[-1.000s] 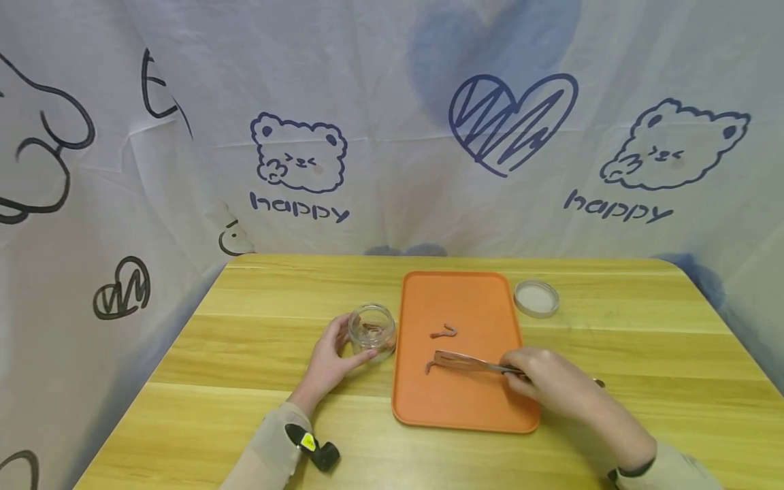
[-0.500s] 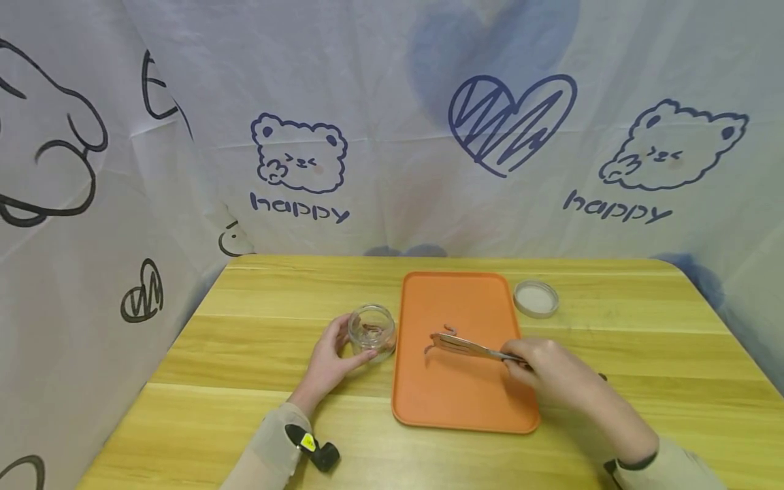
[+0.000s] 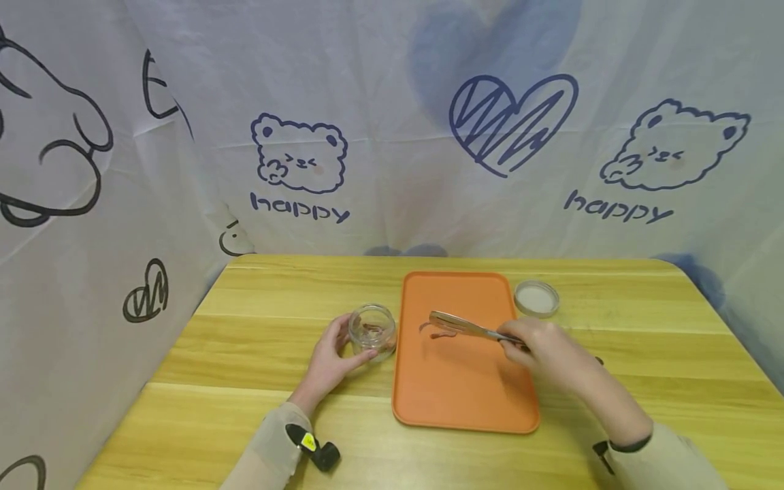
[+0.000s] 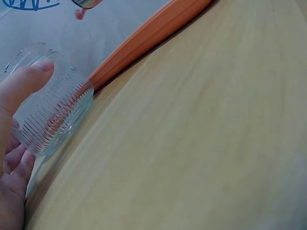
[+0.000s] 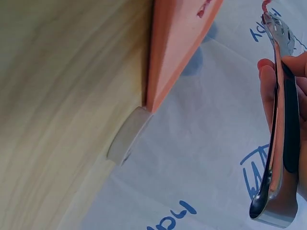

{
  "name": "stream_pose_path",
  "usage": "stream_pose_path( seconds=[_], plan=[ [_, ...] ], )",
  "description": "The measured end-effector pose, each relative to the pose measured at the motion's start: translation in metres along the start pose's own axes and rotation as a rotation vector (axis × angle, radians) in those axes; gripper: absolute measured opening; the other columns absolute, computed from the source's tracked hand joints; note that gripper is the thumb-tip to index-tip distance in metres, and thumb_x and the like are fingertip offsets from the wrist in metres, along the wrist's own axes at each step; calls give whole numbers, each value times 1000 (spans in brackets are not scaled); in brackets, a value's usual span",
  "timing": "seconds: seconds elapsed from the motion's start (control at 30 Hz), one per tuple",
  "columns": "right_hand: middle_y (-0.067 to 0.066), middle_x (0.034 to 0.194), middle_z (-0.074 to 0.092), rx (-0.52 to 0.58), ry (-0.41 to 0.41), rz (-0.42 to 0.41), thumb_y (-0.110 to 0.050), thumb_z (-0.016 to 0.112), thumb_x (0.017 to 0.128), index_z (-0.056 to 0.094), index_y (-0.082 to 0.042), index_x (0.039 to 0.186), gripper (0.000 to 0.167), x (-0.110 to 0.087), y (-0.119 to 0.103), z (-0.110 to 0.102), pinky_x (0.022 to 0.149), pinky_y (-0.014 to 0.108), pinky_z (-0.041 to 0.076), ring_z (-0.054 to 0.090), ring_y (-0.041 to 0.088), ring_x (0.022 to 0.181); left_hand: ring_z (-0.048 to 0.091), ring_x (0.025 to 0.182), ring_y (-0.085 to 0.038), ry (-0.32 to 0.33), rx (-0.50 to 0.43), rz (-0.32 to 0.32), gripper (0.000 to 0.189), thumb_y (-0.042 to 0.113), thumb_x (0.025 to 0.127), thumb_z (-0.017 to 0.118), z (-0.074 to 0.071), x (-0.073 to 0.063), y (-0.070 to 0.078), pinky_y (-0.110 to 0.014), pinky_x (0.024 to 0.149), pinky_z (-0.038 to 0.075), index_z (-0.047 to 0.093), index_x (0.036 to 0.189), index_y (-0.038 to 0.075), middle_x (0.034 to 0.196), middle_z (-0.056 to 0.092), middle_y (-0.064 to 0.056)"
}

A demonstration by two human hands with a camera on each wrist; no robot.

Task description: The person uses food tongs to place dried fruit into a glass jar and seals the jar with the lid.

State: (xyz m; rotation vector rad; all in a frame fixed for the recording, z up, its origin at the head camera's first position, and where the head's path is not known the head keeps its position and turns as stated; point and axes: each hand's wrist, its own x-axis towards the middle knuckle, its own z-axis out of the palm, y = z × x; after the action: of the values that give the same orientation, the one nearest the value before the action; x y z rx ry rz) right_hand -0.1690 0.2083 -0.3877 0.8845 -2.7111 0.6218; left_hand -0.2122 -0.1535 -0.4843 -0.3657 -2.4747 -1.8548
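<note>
My left hand (image 3: 331, 364) holds a ribbed clear glass jar (image 3: 372, 346), thumb on its near side. Its mouth is open and several brownish-red worm-like pieces lie inside. In the right wrist view, metal tongs with dark handle grips (image 5: 290, 124) are in my right hand (image 3: 551, 350), squeezed together. From their tips hangs a thin reddish worm-like piece (image 5: 265, 5), raised over the orange tray (image 3: 465, 395). Another such piece (image 3: 444, 334) lies on the tray, just below the tongs in the head view.
A round clear lid (image 3: 536, 299) lies on the wooden table (image 3: 257, 354) by the tray's far right corner. The jar stands close to the tray's left edge. Behind the table hangs a printed white cloth (image 3: 392, 170).
The tongs have lifted their worm-like piece off the tray and moved away from me, toward the tray's far side. My left hand and the jar have stayed in place.
</note>
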Motion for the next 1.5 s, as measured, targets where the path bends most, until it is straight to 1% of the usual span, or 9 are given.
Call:
stream_pose_path(
  seconds=[0.23,0.57,0.73,0.77,0.97,1.03,1.13,1.3,1.5],
  plan=[
    [-5,77,58,-16,6,23,-5,68,85,68,-8,92,8,13,-4,1,49,19,45,46,5,64,43,127,-37,-27,4,13,74,5,76,80,-1,-8,30,-43,112,31,40,136,-6,136,46,-26],
    [-1,79,63,-5,29,16,-4,66,86,69,-7,91,7,33,-7,9,51,22,47,50,7,64,44,127,-36,-30,-3,13,73,7,76,81,0,-7,31,-40,112,32,41,136,-5,136,46,-25],
    [0,78,64,-24,55,-40,-4,68,84,69,-6,90,7,41,-9,16,51,22,48,53,8,64,45,126,-36,-26,-1,5,73,7,76,81,0,-7,32,-40,112,32,41,136,-6,135,47,-25],
    [0,78,64,-27,60,-48,-4,68,84,69,-6,90,7,43,-10,17,50,21,48,54,8,64,45,126,-35,-23,-2,12,73,9,76,82,0,-6,27,-39,112,32,42,136,-4,135,47,-24],
    [2,77,65,-29,129,-148,-1,71,81,70,-5,89,8,50,-14,27,52,24,50,56,12,65,44,126,-36,-18,-1,7,73,6,76,81,1,-7,28,-41,112,31,41,136,-5,135,47,-24],
    [2,76,64,-25,142,-175,-1,73,80,69,-4,88,9,52,-16,31,53,24,50,57,13,65,44,127,-37,-21,-1,-3,73,4,76,80,1,-8,33,-42,113,31,40,136,-6,136,46,-25],
    [2,76,64,-31,141,-190,-2,73,80,69,-5,88,9,54,-21,35,51,22,49,56,12,65,44,127,-37,-16,2,-4,74,5,76,81,0,-7,25,-41,113,31,40,136,-5,136,46,-24],
    [0,74,62,-44,120,-208,-5,73,81,68,-6,87,8,58,-27,39,50,21,46,54,11,64,46,126,-31,6,4,-5,75,11,74,83,1,-1,1,-39,112,32,43,137,3,136,49,-18],
    [-2,77,63,-30,66,-200,-7,72,83,69,-7,88,6,59,-32,42,51,19,46,52,9,65,49,123,-24,23,9,21,75,17,72,85,1,-1,-6,-33,111,34,46,134,7,133,52,-10]
  ],
)
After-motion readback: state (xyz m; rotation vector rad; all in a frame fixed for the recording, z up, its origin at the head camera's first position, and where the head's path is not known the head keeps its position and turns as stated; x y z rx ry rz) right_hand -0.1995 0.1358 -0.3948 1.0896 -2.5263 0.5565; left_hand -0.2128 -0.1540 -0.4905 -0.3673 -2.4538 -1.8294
